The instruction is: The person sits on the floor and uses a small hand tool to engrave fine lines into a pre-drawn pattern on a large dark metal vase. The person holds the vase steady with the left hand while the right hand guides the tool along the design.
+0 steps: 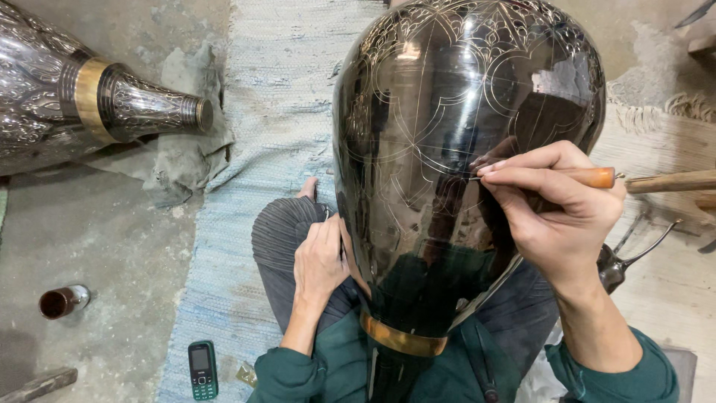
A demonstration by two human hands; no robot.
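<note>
Dusty concrete floor (112, 224), woven blue mat (276, 112)

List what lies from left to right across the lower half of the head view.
Small brown metal cup on its side → dark push-button mobile phone → left hand → large glossy black engraved vase → right hand holding a wooden-handled engraving tool.

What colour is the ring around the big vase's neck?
The band on the black vase is golden brass, seen in the head view.
</note>
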